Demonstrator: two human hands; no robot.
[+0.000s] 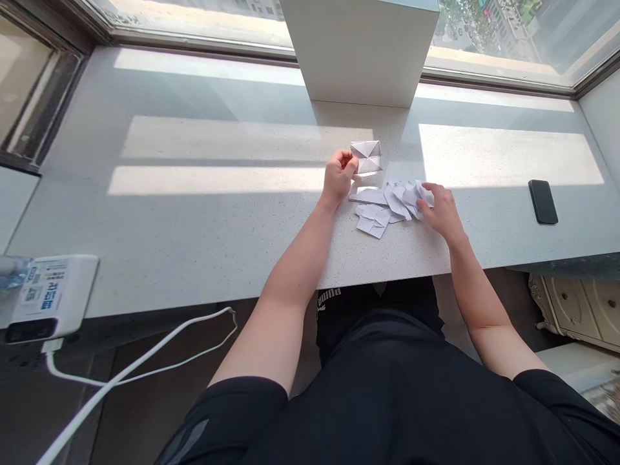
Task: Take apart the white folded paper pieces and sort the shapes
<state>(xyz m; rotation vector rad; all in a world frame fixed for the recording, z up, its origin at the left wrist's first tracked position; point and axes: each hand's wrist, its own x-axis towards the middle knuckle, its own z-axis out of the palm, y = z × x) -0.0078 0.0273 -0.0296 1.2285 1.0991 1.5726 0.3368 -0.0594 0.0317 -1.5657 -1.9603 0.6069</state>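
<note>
Between the thumb and fingers of my left hand is a small square of folded white paper, with creases crossing at its middle. It is held just above the counter, behind a loose pile of folded white papers. My right hand rests at the right end of that pile, thumb and fingers touching the papers there from either side. One creased piece lies at the near left of the pile. Whether the right fingers pinch a single paper is hard to make out.
A speckled white counter runs below the windows. At the back stands a large white box-like block. A black phone lies to the right. On the left edge sits a white device with a white cable hanging off.
</note>
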